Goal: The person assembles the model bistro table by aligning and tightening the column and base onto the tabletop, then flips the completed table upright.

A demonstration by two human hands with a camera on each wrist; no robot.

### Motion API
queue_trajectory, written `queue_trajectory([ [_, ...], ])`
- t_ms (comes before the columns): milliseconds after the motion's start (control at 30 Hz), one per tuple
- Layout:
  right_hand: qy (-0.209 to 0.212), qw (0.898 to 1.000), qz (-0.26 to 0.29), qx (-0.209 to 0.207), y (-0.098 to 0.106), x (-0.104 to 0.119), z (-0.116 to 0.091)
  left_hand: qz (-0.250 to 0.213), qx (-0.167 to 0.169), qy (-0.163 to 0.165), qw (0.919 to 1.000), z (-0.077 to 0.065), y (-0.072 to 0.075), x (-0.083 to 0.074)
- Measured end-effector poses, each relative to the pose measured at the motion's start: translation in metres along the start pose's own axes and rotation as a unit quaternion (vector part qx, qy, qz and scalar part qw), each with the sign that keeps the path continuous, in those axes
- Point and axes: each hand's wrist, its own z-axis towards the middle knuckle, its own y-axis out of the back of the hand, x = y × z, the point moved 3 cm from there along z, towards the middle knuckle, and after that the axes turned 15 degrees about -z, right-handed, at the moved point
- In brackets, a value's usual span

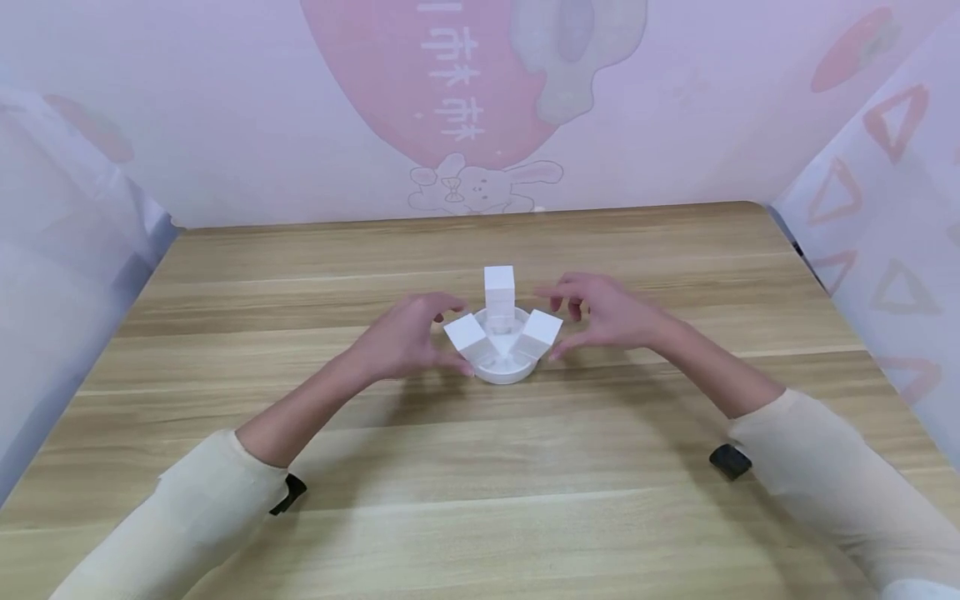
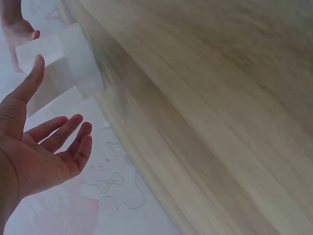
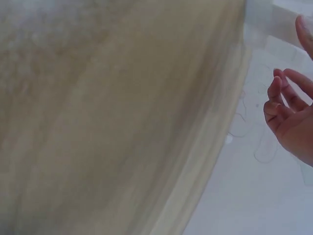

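Observation:
A white object with a round, shallow base (image 1: 504, 377) stands on the table, and three white square-ended blocks rise or lean outward from it. The back block (image 1: 499, 287) is upright; the left block (image 1: 468, 335) and right block (image 1: 538, 333) tilt outward. Beside the left block is my left hand (image 1: 408, 337), its thumb and fingers spread apart. In the left wrist view that hand (image 2: 46, 147) has its palm turned up, with nothing gripped. On the other side my right hand (image 1: 600, 310) curves loosely near the right block. Whether any fingertip touches the object, I cannot tell.
The wood-grain table (image 1: 480, 500) ends at a printed back panel (image 1: 247, 117) with pink and rabbit drawings. Pale side panels (image 1: 892, 217) stand left and right. Small black pieces show under the left sleeve (image 1: 217, 483) and right sleeve (image 1: 810, 458).

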Motion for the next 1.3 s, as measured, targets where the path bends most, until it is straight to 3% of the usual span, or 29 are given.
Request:
queue_trajectory([
  [200, 0.001, 1.000, -0.027, 0.012, -0.018, 0.002, 0.012, 0.009, 0.007, 0.003, 0.9999, 0.013, -0.005, 0.017],
  [433, 0.013, 0.999, -0.030, 0.013, -0.029, 0.002, 0.018, -0.003, 0.018, -0.057, 0.9982, 0.024, -0.014, 0.024],
  [800, 0.018, 1.000, -0.008, -0.002, -0.032, 0.003, 0.019, -0.029, 0.023, -0.049, 0.9981, 0.026, -0.017, 0.025],
  [967, 0.009, 0.999, 0.033, -0.007, -0.031, 0.000, 0.016, -0.076, 0.030, -0.045, 0.9957, 0.026, -0.018, 0.026],
  [1067, -0.011, 0.997, 0.080, -0.009, -0.025, 0.000, 0.013, -0.125, 0.023, -0.024, 0.9916, 0.023, -0.015, 0.023],
  [1300, -0.089, 0.976, 0.196, -0.035, -0.003, 0.004, 0.006, -0.241, -0.039, 0.006, 0.9696, 0.016, 0.000, 0.009],
])
